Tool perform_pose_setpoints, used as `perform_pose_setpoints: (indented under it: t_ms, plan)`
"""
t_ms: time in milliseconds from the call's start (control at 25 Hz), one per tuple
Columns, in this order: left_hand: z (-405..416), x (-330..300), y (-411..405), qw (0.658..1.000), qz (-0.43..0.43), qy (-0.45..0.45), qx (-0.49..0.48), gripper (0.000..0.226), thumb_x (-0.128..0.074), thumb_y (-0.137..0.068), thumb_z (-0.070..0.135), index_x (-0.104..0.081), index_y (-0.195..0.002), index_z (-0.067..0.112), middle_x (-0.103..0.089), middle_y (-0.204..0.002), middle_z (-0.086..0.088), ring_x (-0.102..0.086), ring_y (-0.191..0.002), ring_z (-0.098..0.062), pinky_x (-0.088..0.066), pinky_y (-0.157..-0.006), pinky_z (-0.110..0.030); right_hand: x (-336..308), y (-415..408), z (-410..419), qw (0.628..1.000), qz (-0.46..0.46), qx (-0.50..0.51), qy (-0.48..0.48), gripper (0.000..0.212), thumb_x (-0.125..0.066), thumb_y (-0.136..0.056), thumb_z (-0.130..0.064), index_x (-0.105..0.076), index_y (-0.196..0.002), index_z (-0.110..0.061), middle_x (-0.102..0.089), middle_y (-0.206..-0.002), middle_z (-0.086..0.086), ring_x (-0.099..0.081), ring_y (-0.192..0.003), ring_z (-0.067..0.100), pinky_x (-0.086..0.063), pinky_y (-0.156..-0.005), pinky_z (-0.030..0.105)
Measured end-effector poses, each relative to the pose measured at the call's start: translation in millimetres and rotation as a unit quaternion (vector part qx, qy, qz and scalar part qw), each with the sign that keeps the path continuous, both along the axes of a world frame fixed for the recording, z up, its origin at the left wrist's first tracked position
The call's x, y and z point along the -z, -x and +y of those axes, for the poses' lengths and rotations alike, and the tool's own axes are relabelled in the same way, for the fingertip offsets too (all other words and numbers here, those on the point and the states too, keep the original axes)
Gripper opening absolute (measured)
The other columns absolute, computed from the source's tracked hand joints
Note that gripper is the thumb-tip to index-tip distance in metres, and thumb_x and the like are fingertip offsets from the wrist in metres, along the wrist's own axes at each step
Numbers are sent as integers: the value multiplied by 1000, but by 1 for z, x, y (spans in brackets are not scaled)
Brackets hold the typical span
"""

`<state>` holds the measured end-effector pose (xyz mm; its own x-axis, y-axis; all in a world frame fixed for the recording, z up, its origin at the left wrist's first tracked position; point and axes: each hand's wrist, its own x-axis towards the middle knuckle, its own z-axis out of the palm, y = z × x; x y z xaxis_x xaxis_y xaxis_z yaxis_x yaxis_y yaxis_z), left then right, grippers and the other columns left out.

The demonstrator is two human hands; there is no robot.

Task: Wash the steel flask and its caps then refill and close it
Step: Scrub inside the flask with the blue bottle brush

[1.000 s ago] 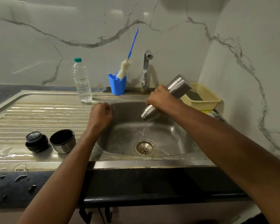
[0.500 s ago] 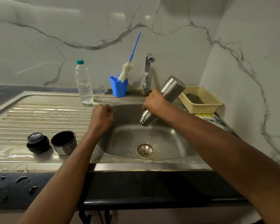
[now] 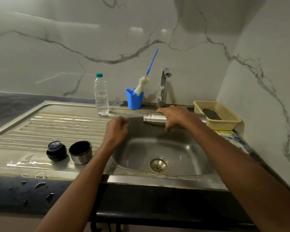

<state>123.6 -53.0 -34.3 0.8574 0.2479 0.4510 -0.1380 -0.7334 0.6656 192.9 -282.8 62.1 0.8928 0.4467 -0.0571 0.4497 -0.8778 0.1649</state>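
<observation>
Tipped up from mouth-down, steel flask (image 3: 155, 118) lies level, mouth leftward, gripped by right hand (image 3: 176, 115).

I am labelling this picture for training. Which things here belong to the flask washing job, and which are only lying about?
For the job:
steel flask, lying sideways under the right hand
black inner cap
steel cup cap
sink
tap
bottle brush
water bottle, perhaps for refilling

Only lying about:
blue cup holding the brush
yellow basket

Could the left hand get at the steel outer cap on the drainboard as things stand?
Probably yes: the left hand holds nothing, and the steel outer cap stands mouth-up on the drainboard beside that forearm, nothing between.
</observation>
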Motion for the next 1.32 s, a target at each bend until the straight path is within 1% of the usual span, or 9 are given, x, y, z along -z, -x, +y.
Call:
perform_pose_setpoints:
  t_ms: [120, 320, 440, 640, 760, 880, 1040, 1160, 1320]
  plan:
    - [-11, -15, 19, 992, -14, 124, 26, 32, -62, -101, 38, -66, -122, 15, -69, -109, 3, -64, -94, -4, -48, -76, -12, 2, 5, -2, 973, 56, -6, -224, 104, -93, -66, -34, -37, -152, -23, -59, -134, 7, -59, -103, 22, -51, -84, 35]
    - [-30, -46, 46, 950, 8, 279, 138, 67, -74, -85, 62, -57, -137, 23, -69, -118, 4, -70, -104, -10, -62, -86, -35, 3, 36, 23, 892, 55, -61, -444, 93, -95, -63, -33, -47, -141, -23, -65, -123, 0, -66, -105, 20, -52, -83, 32]
    - [-30, -76, 64, 939, 3, 309, 153, 68, -84, -80, 47, -55, -135, 20, -68, -120, -2, -73, -101, -18, -64, -81, -37, -7, 57, 49, 862, 47, -102, -494, 85, -94, -66, -32, -49, -138, -25, -68, -120, -2, -67, -102, 15, -55, -83, 29]
    - [-4, -106, 87, 951, -15, 282, 126, 77, -91, -74, 39, -51, -135, 18, -62, -122, 1, -70, -103, -22, -65, -78, -39, -21, 87, 88, 835, 29, -152, -528, 71, -85, -81, -24, -46, -140, -22, -64, -113, -8, -61, -93, 0, -42, -71, 7]
    - [14, -115, 99, 950, -56, 285, 112, 81, -95, -68, 36, -55, -136, 15, -63, -122, -4, -69, -107, -23, -65, -78, -41, -26, 101, 109, 819, 32, -179, -544, 73, -87, -77, -25, -46, -137, -22, -65, -104, -13, -64, -92, -3, -50, -72, 9]
    - [31, -124, 113, 950, -108, 276, 98, 73, -96, -66, 36, -63, -128, 16, -67, -115, -2, -70, -104, -20, -64, -80, -41, -35, 113, 128, 805, 37, -209, -554, 81, -88, -77, -25, -40, -143, -21, -67, -118, -4, -67, -105, 9, -57, -89, 25]
    - [54, -134, 124, 959, -141, 240, 56, 68, -94, -65, 43, -64, -122, 22, -69, -110, 5, -71, -98, -15, -63, -85, -41, -43, 107, 139, 810, 132, -238, -520, 104, -92, -74, -31, -26, -153, -35, -56, -144, -3, -58, -127, 14, -53, -103, 33]
    - [67, -133, 123, 961, -153, 228, 33, 69, -91, -62, 52, -62, -120, 29, -67, -110, 9, -68, -102, -15, -62, -87, -46, -51, 85, 118, 859, 193, -188, -435, 107, -90, -69, -46, -29, -156, -36, -49, -150, 2, -47, -138, 17, -45, -110, 39]
    - [72, -122, 118, 949, -155, 273, 26, 67, -93, -58, 52, -61, -115, 37, -68, -111, 13, -66, -107, -14, -61, -89, -50, -67, 23, 99, 958, -19, -107, -266, 69, -86, -82, -31, -55, -142, -21, -58, -141, 7, -55, -128, 24, -46, -104, 38]
